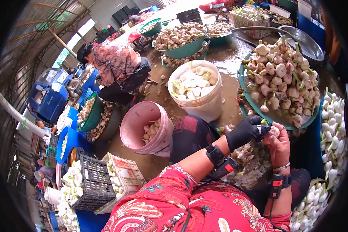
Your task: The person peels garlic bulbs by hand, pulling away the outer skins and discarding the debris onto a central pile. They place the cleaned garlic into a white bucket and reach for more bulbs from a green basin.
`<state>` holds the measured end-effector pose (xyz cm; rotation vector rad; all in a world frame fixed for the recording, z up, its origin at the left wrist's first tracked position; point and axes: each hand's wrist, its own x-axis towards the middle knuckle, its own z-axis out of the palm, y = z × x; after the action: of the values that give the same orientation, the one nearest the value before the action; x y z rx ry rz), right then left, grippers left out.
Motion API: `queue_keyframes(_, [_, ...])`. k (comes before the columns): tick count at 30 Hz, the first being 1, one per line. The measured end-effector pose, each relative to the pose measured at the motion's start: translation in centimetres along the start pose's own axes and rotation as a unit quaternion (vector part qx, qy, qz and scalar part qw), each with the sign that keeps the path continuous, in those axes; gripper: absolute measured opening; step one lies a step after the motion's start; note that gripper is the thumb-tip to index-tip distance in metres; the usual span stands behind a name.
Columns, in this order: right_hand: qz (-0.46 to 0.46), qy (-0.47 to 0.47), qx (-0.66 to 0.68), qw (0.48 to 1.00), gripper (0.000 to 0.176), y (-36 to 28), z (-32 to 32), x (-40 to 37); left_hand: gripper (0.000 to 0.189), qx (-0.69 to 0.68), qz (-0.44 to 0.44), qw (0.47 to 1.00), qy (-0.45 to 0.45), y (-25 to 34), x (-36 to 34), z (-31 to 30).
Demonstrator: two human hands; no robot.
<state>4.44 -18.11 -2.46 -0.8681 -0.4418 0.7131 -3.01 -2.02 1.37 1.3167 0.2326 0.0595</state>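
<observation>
The left hand [246, 132] wears a black glove, its fingers curled in beside a garlic bulb [275, 132]; a green bit of stem shows at the fingertips, but what those fingers grip is hidden. The bare right hand [279, 144] is closed round the bulb, thumb and fingers pinching it, so the bulb sits between the two hands above the lap. A silvery bracelet [282, 167] circles the right wrist, and strapped devices sit on both forearms.

On a clock face centred on the hands, loose garlic skins [248, 161] lie at 7 o'clock, just below the gloved wrist. Toward 12 to 1 o'clock stands a teal basin [241, 77] heaped with garlic bulbs, stems attached, with a round metal pan [303, 43] beyond it at 1 o'clock. At 3 o'clock white, trimmed garlic [332, 131] fills a blue container, and more white garlic lies at 5 o'clock.

A pink bucket [164, 140], partly filled with garlic, stands tilted at 9 o'clock; a white bucket [205, 106] of pale, peeled garlic stands upright at 10 o'clock. Farther out at 10, another person [114, 63] in a patterned top bends forward. Between 8 and 9 a black plastic crate [92, 178] leans against a pale crate [124, 172].
</observation>
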Motion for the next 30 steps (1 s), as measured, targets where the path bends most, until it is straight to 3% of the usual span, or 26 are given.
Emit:
queue_keyframes(8, [0.039,0.017,0.061,0.997,0.053,-0.1,0.6,0.1,0.017,0.035,0.01,0.999,-0.011,0.0,0.1,-0.5])
queue_keyframes(11, [0.003,0.008,0.035,0.999,0.053,-0.2,0.4,0.3,0.017,-0.066,-0.036,0.997,0.003,1.3,-0.3,0.0])
queue_keyframes(15, [-0.008,0.021,-0.019,1.0,0.053,0.5,0.3,0.4,0.018,0.027,-0.027,0.999,-0.02,1.0,0.3,-0.4])
queue_keyframes(17, [0.018,0.037,0.032,0.999,0.055,0.4,0.9,0.3,0.018,0.037,-0.036,0.998,-0.024,0.5,0.5,-0.7])
queue_keyframes(19, [0.027,0.062,0.027,0.997,0.049,0.4,1.0,0.4,0.014,0.243,0.131,0.961,0.0,-0.2,0.9,-1.1])
queue_keyframes(20, [0.097,0.017,0.074,0.992,0.046,-0.1,0.5,0.4,0.014,0.242,0.13,0.962,0.0,-0.6,1.1,-1.5])
queue_keyframes(22, [0.214,-0.049,0.158,0.963,0.054,0.1,-0.6,0.5,0.014,0.432,0.186,0.882,0.0,-0.5,1.3,-2.0])
queue_keyframes(23, [0.213,-0.046,0.16,0.963,0.054,0.1,-1.0,0.4,0.014,0.432,0.184,0.883,-0.003,-0.7,1.5,-2.1])
queue_keyframes(25, [0.353,-0.111,0.273,0.888,0.052,-0.3,-1.3,0.1,0.015,0.516,0.277,0.81,-0.035,-1.0,1.8,-2.0])
queue_keyframes(27, [0.412,-0.178,0.26,0.855,0.054,0.5,-1.3,-0.3,0.015,0.488,0.268,0.828,-0.06,-1.0,1.7,-1.6])
queue_keyframes(28, [0.378,-0.211,0.186,0.882,0.054,0.5,-0.5,-0.6,0.015,0.461,0.257,0.845,-0.086,-1.0,1.6,-1.4])
queue_keyframes(29, [0.34,-0.241,0.111,0.902,0.053,0.5,0.0,-0.9,0.03,0.452,0.274,0.843,-0.102,-1.1,1.4,-1.1])
queue_keyframes(30, [0.295,-0.185,0.09,0.933,0.048,0.6,-0.5,-0.7,0.036,0.344,0.218,0.911,-0.056,-2.1,1.5,-1.7])
